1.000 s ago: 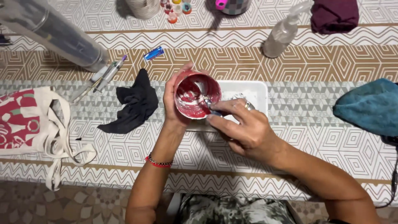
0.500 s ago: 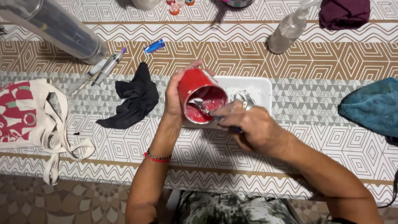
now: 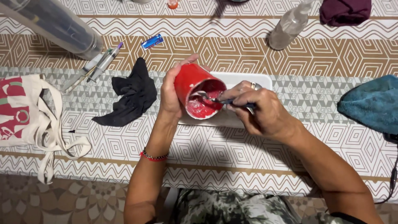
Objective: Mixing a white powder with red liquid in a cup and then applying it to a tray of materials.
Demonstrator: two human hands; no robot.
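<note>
My left hand (image 3: 171,94) grips a red cup (image 3: 191,84), tilted so that its mouth faces right and toward me. The inside is smeared with red and whitish paste. My right hand (image 3: 259,111) holds a small metal tool with a dark handle (image 3: 219,101), and its tip reaches into the cup's mouth. Both hands hover over a white rectangular tray (image 3: 244,80) that is mostly hidden behind them.
A black cloth (image 3: 132,95) lies left of the cup. A printed tote bag (image 3: 25,108) sits at far left, a teal towel (image 3: 371,103) at right. Farther back are a clear cylinder (image 3: 54,27), pens (image 3: 101,64), a blue lighter (image 3: 152,41), a spray bottle (image 3: 290,25) and a maroon cloth (image 3: 346,11).
The cup has been tipped further over to the right, so its red outer wall now shows. My right hand has shifted right and up a little, with the tool still inside the cup.
</note>
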